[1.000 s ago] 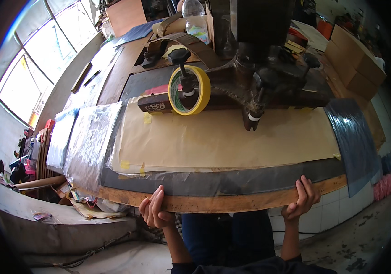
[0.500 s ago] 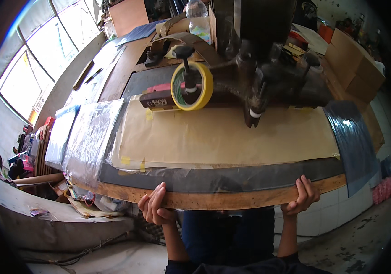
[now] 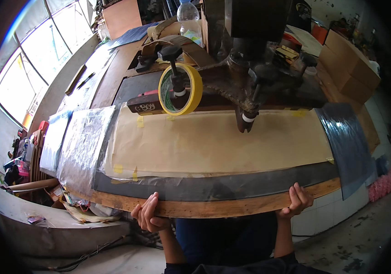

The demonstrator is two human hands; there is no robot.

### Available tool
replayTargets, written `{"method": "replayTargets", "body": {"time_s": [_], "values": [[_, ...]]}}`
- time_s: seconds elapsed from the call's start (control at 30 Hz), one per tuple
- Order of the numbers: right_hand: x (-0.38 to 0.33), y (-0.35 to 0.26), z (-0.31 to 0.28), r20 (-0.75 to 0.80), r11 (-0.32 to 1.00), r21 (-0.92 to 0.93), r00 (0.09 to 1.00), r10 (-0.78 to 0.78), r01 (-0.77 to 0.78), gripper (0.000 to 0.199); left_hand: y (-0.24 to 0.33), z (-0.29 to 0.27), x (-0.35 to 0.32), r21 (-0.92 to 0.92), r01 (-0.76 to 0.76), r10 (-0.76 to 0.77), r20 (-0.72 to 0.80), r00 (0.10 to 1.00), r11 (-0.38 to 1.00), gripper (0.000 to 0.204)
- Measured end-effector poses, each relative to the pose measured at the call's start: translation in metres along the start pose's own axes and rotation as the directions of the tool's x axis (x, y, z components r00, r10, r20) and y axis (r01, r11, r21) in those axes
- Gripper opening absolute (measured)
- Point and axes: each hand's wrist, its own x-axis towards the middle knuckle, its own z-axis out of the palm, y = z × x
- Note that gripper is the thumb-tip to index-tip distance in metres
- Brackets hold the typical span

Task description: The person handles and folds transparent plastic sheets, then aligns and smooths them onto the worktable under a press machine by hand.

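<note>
My left hand (image 3: 149, 213) grips the front edge of a wooden board (image 3: 223, 208) left of its middle, the fingers bent over the edge. Toward the right end, my right hand (image 3: 296, 202) holds the same edge in a similar way. On the board lies a dark grey sheet (image 3: 204, 190), and on that a large tan paper sheet (image 3: 218, 146) with bits of yellow tape at its edges. Across the paper's far side runs a dark metal bar (image 3: 143, 106) of a press. A yellow tape roll (image 3: 195, 91) hangs on a black-topped screw knob (image 3: 170, 53).
Clear plastic film (image 3: 88, 146) covers the left end, and bluish film (image 3: 348, 146) hangs over the right end. The press's dark column (image 3: 257, 20) rises behind. Cardboard boxes (image 3: 350, 66) stand far right, a plastic bottle (image 3: 188, 20) at the back. Pink wrapped material (image 3: 387, 182) lies lower right.
The whole view has shifted a little, so the board and press appear slightly lower and further left. Both hands stay on the board's front edge.
</note>
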Motion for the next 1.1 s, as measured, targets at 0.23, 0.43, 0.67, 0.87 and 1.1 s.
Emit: {"method": "replayTargets", "body": {"time_s": [0.23, 0.43, 0.67, 0.87, 1.1], "values": [[0.001, -0.003, 0.002, -0.026, 0.999, 0.011, 0.999, 0.031, -0.031, 0.056, -0.001, -0.001, 0.0, -0.017, -0.007, 0.007, 0.018, 1.0, 1.0, 0.052], [0.003, -0.001, -0.003, 0.007, 1.0, 0.0, 1.0, 0.022, -0.022, 0.056, 0.003, -0.002, 0.003, -0.004, -0.02, 0.02, 0.051, 0.998, 1.0, 0.046], [0.009, -0.005, -0.005, 0.052, 0.999, 0.009, 0.998, 0.037, -0.037, 0.055, 0.0, -0.025, 0.01, -0.105, 0.022, 0.01, 0.297, 0.955, 0.994, 0.025], [0.007, -0.006, -0.002, 0.031, 0.999, 0.011, 0.999, 0.045, -0.046, 0.056, 0.004, -0.034, 0.022, -0.101, 0.007, 0.042, 0.47, 0.882, 0.995, 0.032], [0.001, 0.003, -0.008, 0.057, 0.99, 0.139, 0.998, -0.041, 0.033, 0.068, 0.012, -0.035, 0.029, -0.083, 0.06, -0.006, 0.539, 0.842, 0.995, 0.034]]}}
